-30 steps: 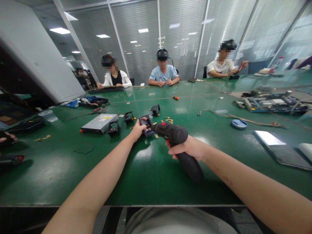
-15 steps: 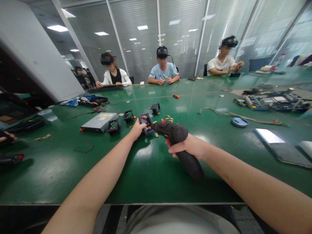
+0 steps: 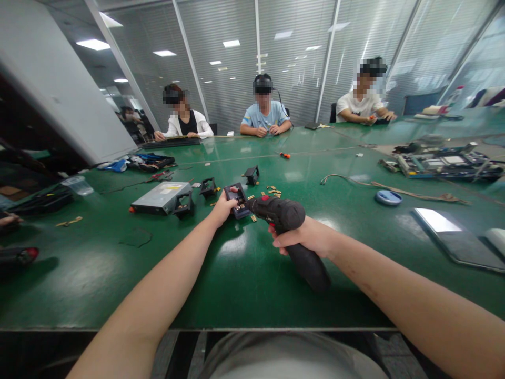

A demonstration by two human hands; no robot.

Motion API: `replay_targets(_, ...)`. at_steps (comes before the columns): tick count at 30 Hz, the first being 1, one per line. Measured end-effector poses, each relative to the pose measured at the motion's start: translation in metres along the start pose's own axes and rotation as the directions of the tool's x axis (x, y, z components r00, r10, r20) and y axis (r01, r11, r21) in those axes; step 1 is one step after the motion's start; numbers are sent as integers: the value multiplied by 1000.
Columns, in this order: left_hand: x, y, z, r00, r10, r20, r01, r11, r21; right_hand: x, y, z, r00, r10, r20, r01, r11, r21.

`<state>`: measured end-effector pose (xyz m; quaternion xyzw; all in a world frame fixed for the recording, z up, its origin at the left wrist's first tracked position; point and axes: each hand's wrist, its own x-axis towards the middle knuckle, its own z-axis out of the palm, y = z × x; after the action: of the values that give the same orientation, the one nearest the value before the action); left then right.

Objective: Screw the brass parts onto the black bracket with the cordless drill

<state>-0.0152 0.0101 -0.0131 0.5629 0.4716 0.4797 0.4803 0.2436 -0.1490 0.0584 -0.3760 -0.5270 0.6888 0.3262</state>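
Note:
My left hand [image 3: 224, 206] is closed on the near-left side of a black plastic housing [image 3: 240, 212], tilted on the green table. My right hand [image 3: 298, 237] grips a black cordless screwdriver [image 3: 282, 213] with red accents by its handle. Its front end points left at the housing; whether the bit touches a screw is too small to tell. Small brass-coloured plates [image 3: 273, 190] lie just beyond the tool. Similar black plastic frames stand close by: one behind the housing [image 3: 251, 175], two to its left [image 3: 208, 187].
A silver disc drive [image 3: 161, 198] lies left of the frames. To the right are a blue round lid [image 3: 388, 197], a cable [image 3: 379, 185], a phone-like slab [image 3: 453, 237] and a circuit board [image 3: 450, 163]. Three people sit across the table; another person's hand [image 3: 10, 220] shows at the left edge.
My hands, the housing and the screwdriver stay almost still. The person at the far right has lowered their hands to the table. The hand at the left edge has shifted slightly.

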Motion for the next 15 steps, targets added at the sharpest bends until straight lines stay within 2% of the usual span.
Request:
replay_targets(7,-2,3,1,1000,0,-6,0,1000,11,0,2,1,999,-30,-10,30,1000,-1)
replay_targets(15,4,-1,1,999,-24,21,27,989,-142,0,2,0,1000,-22,-3,22,1000,-13)
